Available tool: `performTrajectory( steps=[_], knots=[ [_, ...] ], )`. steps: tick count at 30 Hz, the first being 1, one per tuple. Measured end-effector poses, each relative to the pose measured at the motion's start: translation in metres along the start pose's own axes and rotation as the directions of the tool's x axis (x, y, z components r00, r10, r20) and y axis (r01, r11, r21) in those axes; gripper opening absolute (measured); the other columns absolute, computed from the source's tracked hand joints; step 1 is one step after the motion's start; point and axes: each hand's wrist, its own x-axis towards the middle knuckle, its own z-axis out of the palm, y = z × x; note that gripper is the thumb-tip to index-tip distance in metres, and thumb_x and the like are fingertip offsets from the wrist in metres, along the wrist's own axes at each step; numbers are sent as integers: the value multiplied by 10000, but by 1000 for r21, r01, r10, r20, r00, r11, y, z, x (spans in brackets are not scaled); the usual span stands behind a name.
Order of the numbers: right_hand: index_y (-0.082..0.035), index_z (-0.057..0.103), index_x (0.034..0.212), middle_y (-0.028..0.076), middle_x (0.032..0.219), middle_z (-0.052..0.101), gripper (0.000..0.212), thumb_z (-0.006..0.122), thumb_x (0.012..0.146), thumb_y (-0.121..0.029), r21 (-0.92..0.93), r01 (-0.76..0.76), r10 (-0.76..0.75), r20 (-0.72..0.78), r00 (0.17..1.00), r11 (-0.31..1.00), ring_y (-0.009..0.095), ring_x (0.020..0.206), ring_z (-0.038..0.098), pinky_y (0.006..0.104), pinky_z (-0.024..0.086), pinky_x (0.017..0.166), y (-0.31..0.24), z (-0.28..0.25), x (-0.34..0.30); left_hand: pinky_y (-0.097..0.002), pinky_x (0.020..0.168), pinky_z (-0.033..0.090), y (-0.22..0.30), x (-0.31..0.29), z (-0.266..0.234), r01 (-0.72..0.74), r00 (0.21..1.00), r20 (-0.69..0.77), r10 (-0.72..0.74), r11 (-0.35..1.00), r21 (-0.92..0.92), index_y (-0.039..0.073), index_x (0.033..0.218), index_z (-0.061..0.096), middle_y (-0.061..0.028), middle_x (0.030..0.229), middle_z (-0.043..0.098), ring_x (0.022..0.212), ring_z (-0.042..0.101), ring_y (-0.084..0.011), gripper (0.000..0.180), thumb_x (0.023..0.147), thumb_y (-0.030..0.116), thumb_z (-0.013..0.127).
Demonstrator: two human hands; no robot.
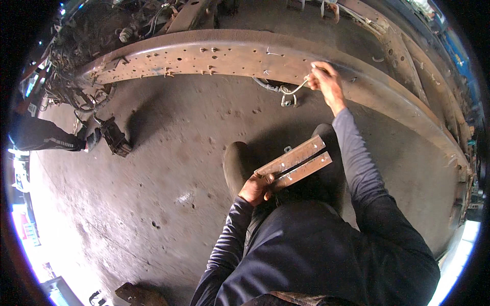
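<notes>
My left hand (256, 188) is closed around one end of two rusty flat metal bars (293, 157), held side by side above my knees with a dark gap between them. Small white marks show on the bars. My right hand (326, 85) is raised in front of the long rusty vehicle frame rail (229, 60), its fingers bent together. A pale cable (293, 92) curves up to these fingers; whether they grip it or another small thing is hidden. The rail has many holes, several bolts and white line marks near my right hand.
Below the rail hangs a metal fitting (288, 101). On the left, another person's leg (48, 136) stands next to a dark boxy part (115, 136) on the pitted floor (168, 188). Tangled wiring and parts (66, 81) crowd the rail's left end. A brown object (140, 294) lies at the lower left.
</notes>
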Motion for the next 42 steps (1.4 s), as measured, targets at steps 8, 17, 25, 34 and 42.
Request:
performTrajectory(
  steps=[8,17,25,34,42],
  knots=[
    [-110,602,1134,103,794,698,197,651,967,-203,113,-214,236,-241,941,970,173,591,646,317,524,496,62,-113,-80,-243,398,399,2,-1,8,36,996,-89,-26,992,120,28,1296,611,-47,940,687,538,536,-106,397,978,259,669],
    [-123,641,1113,43,834,662,173,648,942,-152,246,-196,275,-346,897,949,172,714,656,329,539,641,100,-119,-145,-227,379,362,-9,0,7,60,990,-132,-44,991,116,37,1270,588,-49,950,665,510,515,-110,354,999,263,617],
    [-110,639,1128,57,809,659,174,625,957,-139,171,-135,194,-396,897,976,176,691,633,331,508,622,100,-124,-150,-232,393,370,1,6,14,122,985,-139,-98,977,177,10,1313,570,-72,964,676,537,538,-107,361,1019,219,559],
    [-72,640,1229,84,956,693,295,627,995,-250,-139,-33,-1,-237,971,990,183,852,645,324,529,781,119,-115,-153,-211,429,382,9,-10,12,66,998,10,-70,971,229,15,1379,559,-72,1003,700,523,495,-55,448,1018,279,565],
    [-19,595,1228,120,1044,620,599,593,979,-563,-658,270,-235,143,961,703,263,943,618,423,498,854,159,-142,-138,-252,462,466,-9,-6,14,79,978,-204,-49,987,143,35,1092,710,-14,796,660,586,565,-96,264,948,255,685]
  ],
)
